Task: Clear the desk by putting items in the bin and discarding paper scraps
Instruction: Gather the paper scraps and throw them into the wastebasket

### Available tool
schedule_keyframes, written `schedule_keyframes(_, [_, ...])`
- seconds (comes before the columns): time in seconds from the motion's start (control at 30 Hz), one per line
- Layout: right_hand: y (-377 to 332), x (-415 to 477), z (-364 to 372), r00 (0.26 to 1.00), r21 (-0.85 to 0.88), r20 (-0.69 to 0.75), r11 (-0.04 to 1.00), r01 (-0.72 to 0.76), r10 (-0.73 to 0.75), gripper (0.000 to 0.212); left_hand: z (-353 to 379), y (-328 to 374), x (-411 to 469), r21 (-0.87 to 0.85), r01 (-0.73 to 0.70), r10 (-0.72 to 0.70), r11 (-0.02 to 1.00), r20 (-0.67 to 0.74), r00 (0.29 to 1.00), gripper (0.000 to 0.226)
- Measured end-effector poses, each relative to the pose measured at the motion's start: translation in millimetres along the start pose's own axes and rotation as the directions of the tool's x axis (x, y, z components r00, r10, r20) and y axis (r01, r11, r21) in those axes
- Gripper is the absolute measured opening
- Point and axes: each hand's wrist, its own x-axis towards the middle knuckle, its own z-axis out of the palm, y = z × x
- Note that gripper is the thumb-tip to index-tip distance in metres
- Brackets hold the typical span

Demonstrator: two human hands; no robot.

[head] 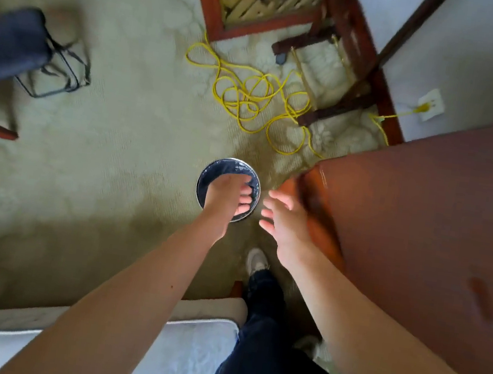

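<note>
So we let go right above the bin (217,168): left hand (225,198) curled, we cannot tell on what; right hand (285,220) beside it open, empty.

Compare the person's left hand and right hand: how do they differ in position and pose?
The left hand hangs over the round bin; the right hand is beside the bin, at the corner of the desk. The left hand's fingers bend downward; the right hand's are spread and hold nothing. Both reach forward on bare arms.
</note>
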Motion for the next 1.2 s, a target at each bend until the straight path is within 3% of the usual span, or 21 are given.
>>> schedule_keyframes(0.07, [-8,-33,-18,1.0,0.069,0.018,0.998,-0.008,0.007,0.021,11,5,-31,0.018,-0.012,0.011,1.0,0.062,0.998,0.031])
schedule_keyframes(0.27, [-29,-104,-79,0.991,0.191,0.097,0.979,0.071,-0.091,0.017,44,-3,-116,0.148,-0.222,0.207,0.964,0.109,0.972,0.009])
schedule_keyframes(0.53, [-19,-164,-189,0.968,0.303,-0.033,0.92,0.247,-0.249,0.019,113,-46,-198,0.25,-0.433,0.355,0.866,0.304,0.884,0.014])
schedule_keyframes(0.9, [34,-223,-336,0.922,0.4,-0.273,0.839,0.369,-0.275,0.019,221,-143,-284,0.303,-0.533,0.33,0.79,0.522,0.787,0.019])
schedule_keyframes(1.2, [71,-251,-431,0.876,0.44,-0.441,0.804,0.401,-0.196,0.017,288,-196,-313,0.401,-0.614,0.268,0.68,0.643,0.717,0.021])
